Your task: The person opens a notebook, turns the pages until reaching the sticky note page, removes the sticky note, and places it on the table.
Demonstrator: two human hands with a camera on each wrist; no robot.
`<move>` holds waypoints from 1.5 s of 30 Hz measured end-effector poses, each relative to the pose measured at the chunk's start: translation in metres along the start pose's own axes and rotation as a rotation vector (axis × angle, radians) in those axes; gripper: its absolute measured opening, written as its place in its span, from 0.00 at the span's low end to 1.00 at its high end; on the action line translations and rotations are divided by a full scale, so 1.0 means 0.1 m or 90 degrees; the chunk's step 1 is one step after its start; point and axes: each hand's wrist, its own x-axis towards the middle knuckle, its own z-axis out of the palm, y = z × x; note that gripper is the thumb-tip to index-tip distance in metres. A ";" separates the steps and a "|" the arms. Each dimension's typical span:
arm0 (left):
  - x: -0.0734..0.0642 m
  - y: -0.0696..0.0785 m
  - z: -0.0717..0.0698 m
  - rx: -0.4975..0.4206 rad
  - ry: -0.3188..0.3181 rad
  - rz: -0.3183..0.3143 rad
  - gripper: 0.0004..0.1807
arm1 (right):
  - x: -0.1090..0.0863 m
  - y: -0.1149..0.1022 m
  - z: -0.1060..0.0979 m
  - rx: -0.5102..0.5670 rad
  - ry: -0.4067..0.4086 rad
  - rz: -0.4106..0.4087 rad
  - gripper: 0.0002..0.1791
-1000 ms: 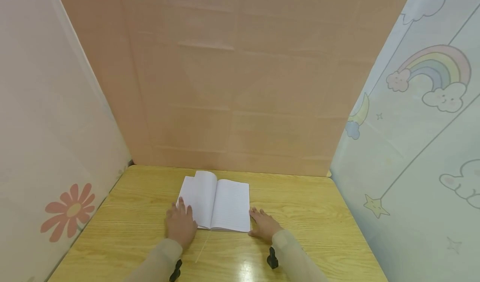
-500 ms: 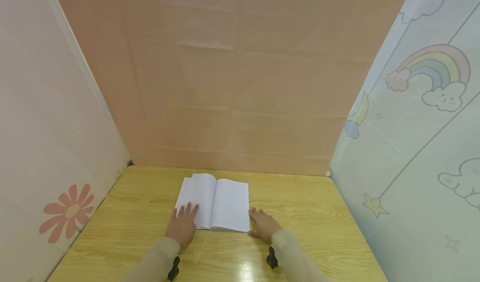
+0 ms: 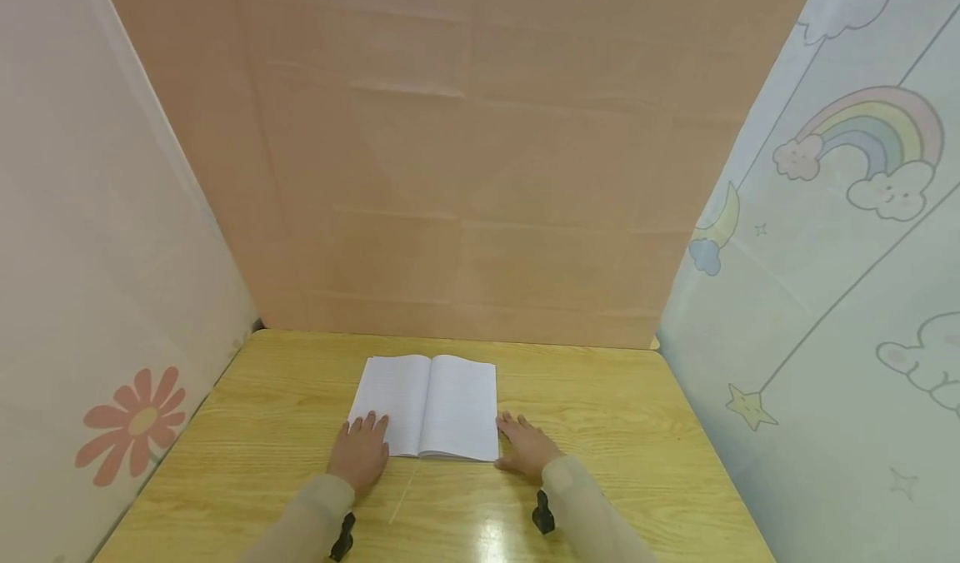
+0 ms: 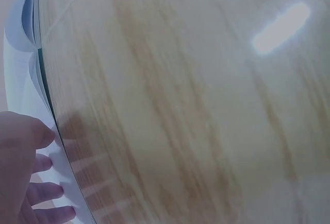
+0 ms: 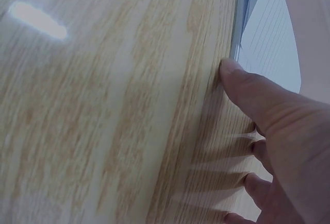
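An open notebook [image 3: 459, 409] with white lined pages lies flat on the wooden table, its spine running away from the person. My left hand [image 3: 360, 453] rests on the lower left corner of the left page, fingers spread; in the left wrist view the thumb and fingers [image 4: 46, 190] lie over the page by its edge. At the notebook's right edge is my right hand [image 3: 527, 448], fingers extended. Seen from the right wrist, its thumb [image 5: 247, 87] touches the lower right corner and the other fingers lie along the side.
A thin pale ribbon [image 3: 405, 492] trails from the notebook's spine over the table [image 3: 615, 430]. A brown sheet [image 3: 480, 171] rises behind the table. Patterned panels stand at the left [image 3: 120, 213] and right [image 3: 840, 313].
The left page, raised and curling a second ago, now lies down on the left side. My left hand has slid slightly down toward the lower corner. My right hand has stayed put.
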 end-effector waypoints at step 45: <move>0.33 1.09 -0.12 0.023 -0.109 0.237 0.28 | 0.03 0.00 -0.01 -0.024 0.014 0.004 0.44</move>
